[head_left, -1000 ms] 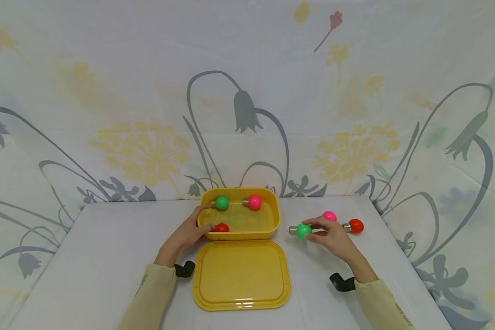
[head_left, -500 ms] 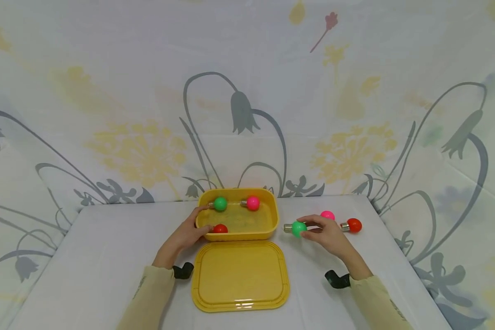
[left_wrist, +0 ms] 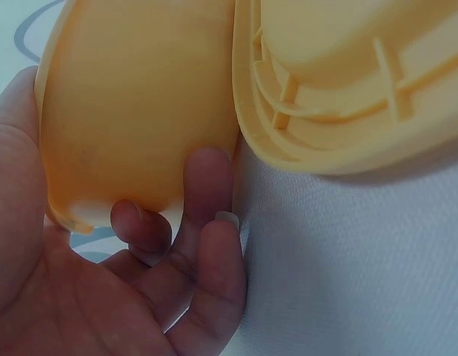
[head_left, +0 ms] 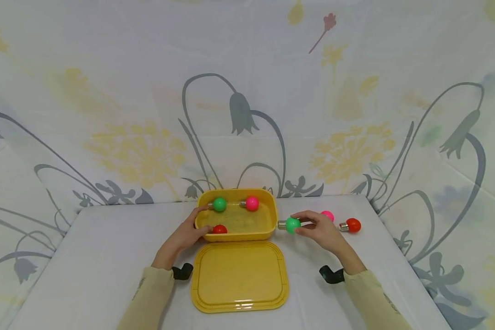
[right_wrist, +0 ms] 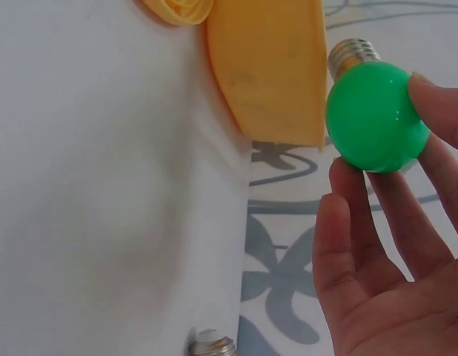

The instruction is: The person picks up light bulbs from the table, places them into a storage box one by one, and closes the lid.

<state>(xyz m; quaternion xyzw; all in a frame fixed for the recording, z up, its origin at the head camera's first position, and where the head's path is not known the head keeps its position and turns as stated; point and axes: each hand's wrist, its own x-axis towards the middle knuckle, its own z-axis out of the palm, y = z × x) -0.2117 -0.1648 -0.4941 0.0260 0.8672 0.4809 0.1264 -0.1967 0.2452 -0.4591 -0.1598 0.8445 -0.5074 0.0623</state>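
Note:
In the head view a yellow plastic box (head_left: 268, 236) holds a green bulb (head_left: 219, 204), a pink bulb (head_left: 252, 203) and a red bulb (head_left: 220, 229). My left hand (head_left: 187, 233) grips the left end of this box, its thumb over the rim. In the left wrist view, fingers (left_wrist: 208, 185) lie along the outer wall. Between thumb and fingertips my right hand (head_left: 321, 231) pinches another green bulb (right_wrist: 376, 115) by its round glass. That bulb is raised just off the box's right side, its metal screw base pointing toward the box.
A yellow lid (head_left: 240, 277) lies in front of the box. Behind and right of my right hand are a pink bulb (head_left: 327, 215), partly hidden, and a red bulb (head_left: 353, 225) on the white table (head_left: 107, 256). Floral cloth (head_left: 247, 114) hangs behind.
My right hand has carried the green bulb leftward and slightly up, from beside the loose bulbs to the box's right edge. My left hand keeps its grip on the box.

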